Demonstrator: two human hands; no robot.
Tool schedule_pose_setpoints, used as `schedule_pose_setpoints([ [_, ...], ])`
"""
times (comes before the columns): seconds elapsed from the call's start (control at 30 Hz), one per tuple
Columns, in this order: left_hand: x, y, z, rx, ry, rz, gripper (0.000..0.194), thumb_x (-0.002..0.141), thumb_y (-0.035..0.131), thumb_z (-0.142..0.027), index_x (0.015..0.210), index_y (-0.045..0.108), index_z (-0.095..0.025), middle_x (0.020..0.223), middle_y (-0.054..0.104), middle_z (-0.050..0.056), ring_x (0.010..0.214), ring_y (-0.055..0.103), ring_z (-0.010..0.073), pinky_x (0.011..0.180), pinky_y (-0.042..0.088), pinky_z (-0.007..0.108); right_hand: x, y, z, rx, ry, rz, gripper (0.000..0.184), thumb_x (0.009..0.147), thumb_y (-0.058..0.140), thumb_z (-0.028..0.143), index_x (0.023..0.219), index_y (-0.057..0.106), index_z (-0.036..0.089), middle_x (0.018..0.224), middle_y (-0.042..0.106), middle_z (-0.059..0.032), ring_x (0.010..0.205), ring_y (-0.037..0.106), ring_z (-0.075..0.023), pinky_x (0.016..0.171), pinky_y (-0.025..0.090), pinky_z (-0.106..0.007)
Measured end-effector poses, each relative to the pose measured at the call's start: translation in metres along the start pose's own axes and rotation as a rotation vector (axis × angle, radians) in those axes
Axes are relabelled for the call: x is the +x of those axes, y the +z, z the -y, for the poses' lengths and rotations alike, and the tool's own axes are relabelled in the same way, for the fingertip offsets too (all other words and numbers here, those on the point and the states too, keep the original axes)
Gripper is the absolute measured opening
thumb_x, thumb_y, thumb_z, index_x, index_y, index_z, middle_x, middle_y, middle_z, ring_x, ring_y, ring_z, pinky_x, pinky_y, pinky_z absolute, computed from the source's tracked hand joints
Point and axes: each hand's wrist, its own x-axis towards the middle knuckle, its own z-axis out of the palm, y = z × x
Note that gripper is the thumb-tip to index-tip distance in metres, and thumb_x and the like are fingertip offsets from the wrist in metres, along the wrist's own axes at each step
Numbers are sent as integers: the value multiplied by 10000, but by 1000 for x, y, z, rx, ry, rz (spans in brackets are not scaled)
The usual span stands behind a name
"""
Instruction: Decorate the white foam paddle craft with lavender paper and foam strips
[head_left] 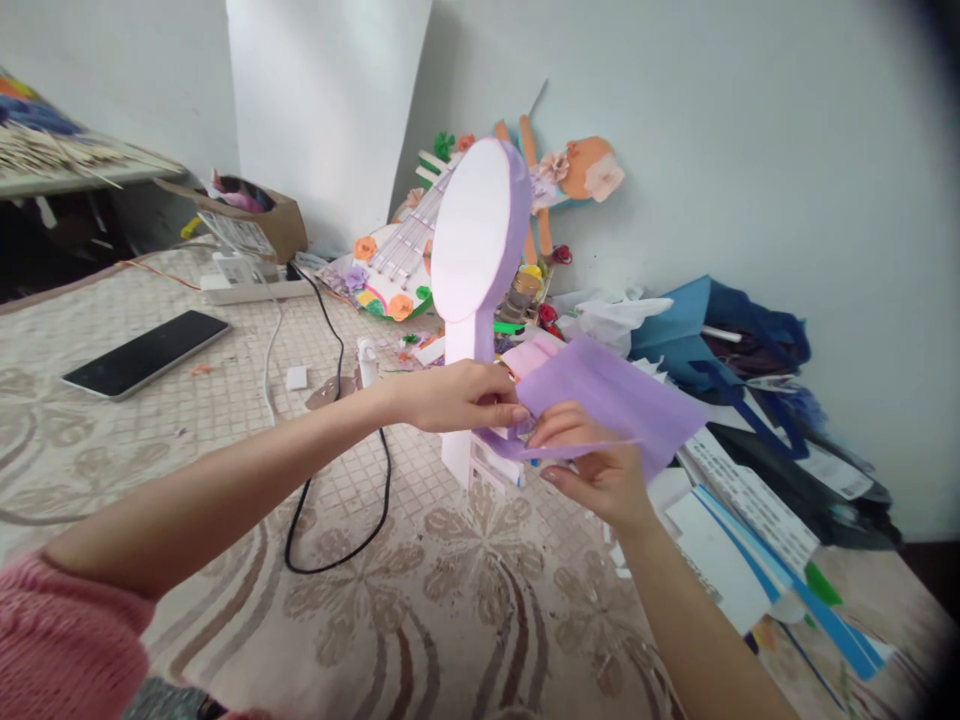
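Note:
A white board shape [474, 235] with an oval top and a straight post stands upright on the table, its side edge covered in purple. My left hand [472, 395] reaches across the front of the post, fingers and thumb closed together at its right side, by the purple covering; exactly what the fingertips pinch is partly hidden. A thin purple sheet [607, 395], like crepe paper, spreads out to the right of the post. My right hand [596, 460] grips its near edge between thumb and fingers. One purple strip runs from there to the lower post.
A phone [146, 352] lies at the left, near a black cable [388, 480] and a power strip [259, 288]. Behind stand a flower-decorated craft [397, 255] and a cardboard box [281, 225]. Blue bags [675, 320] and paper pieces [757, 510] crowd the right side.

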Motion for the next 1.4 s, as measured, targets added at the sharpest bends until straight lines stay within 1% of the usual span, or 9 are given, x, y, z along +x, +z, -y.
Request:
schedule_pose_setpoints([
  [0.1,-1,1,1,-18,17,-9,330,995,445,-357,959,666,-115,907,664,81,808,607,149,736,470,253,4,3,1,-65,-112,-16,140,838,719,217,951,697,295,899,720,-31,907,651,-230,860,515,-456],
  [0.23,-2,2,5,-11,33,-28,364,1009,414,-386,950,659,-124,917,661,79,810,605,151,745,477,263,0,8,-3,-107,-179,-42,203,835,724,199,1015,663,271,944,703,-36,926,640,-225,842,516,-442],
  [0.37,-3,2,5,-6,46,-8,403,1021,376,-400,932,653,-122,907,653,80,823,604,160,765,480,275,-6,13,-6,-127,-181,-68,268,842,723,191,1088,637,255,963,674,-43,934,622,-221,847,510,-431],
  [0.5,-4,2,2,-1,39,5,404,1024,368,-413,957,652,-134,934,655,83,860,609,173,784,480,285,-12,17,-5,-240,-154,-94,313,843,730,220,1133,627,274,1016,597,-44,959,593,-211,839,528,-400],
  [0.67,-6,3,-1,9,55,22,392,1026,370,-407,952,646,-138,947,650,85,866,612,179,791,478,291,-16,18,-9,-312,-132,-157,268,850,726,324,1099,632,292,1094,475,-48,1031,545,-211,887,531,-391],
  [0.77,-6,3,-2,-2,62,28,389,1027,372,-409,942,642,-141,943,650,80,864,612,178,791,477,290,-16,19,-12,-292,-128,-129,228,854,720,315,1061,629,289,1120,451,-50,1077,524,-220,927,519,-407],
  [1.0,-8,2,-4,17,22,40,404,1025,375,-423,960,658,-142,922,646,72,831,609,171,762,471,278,-16,21,-17,-274,-156,-81,240,850,720,278,1063,611,289,1213,431,-55,1178,491,-242,1028,461,-459],
  [1.27,-8,3,-8,18,26,57,360,1021,399,-388,965,653,-139,945,649,76,851,617,172,765,462,275,-18,25,-19,-263,-176,-60,308,837,709,220,1108,602,320,1346,404,-54,1244,470,-261,1020,479,-476],
  [1.4,-7,3,-8,28,13,57,392,1024,386,-408,963,656,-131,937,643,80,834,613,174,751,456,279,-20,25,-21,-269,-171,-55,317,828,693,190,1100,611,328,1346,414,-57,1262,475,-281,1041,475,-519],
])
